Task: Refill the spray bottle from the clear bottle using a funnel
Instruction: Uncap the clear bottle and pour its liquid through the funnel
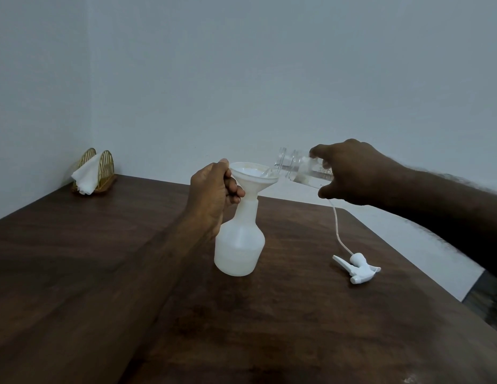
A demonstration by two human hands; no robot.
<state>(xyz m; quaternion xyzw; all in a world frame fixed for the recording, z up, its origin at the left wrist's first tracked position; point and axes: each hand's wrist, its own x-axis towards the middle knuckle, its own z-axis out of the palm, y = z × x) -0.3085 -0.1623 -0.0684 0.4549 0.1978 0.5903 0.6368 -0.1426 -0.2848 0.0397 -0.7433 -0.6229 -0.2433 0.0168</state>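
- A dark brown wooden table (103, 273) carries everything; a pale grey wall stands behind its far edge.
- At the table's far left corner stands a golden wire napkin holder with two arched sides (106, 169), and a white paper napkin (85, 176) leans out of it toward the left.
- The left hand (211, 195) reaches in near the middle of the table. Its fingers curl round the stem of a white plastic funnel (253, 176), and its thumb lies against the funnel's rim.
- The funnel sits upright in the neck of a translucent white plastic spray bottle (239, 245) with a wide round base. The bottle stands upright near the table's centre with its top off.
- A clear plastic bottle (294, 167) is tipped almost level above the funnel's right rim, its open mouth pointing left. A thin clear stream falls from the mouth into the funnel's bowl.
- Faint grey printing shows on the clear bottle's side, too blurred to read.
- The right hand (350, 173) grips the clear bottle's body, thumb on top and fingers wrapped underneath.
- Toward the table's right edge a white plastic trigger spray head (358, 268) lies on its side, well apart from the spray bottle. Its thin white dip tube (337, 228) curves away toward the far edge.
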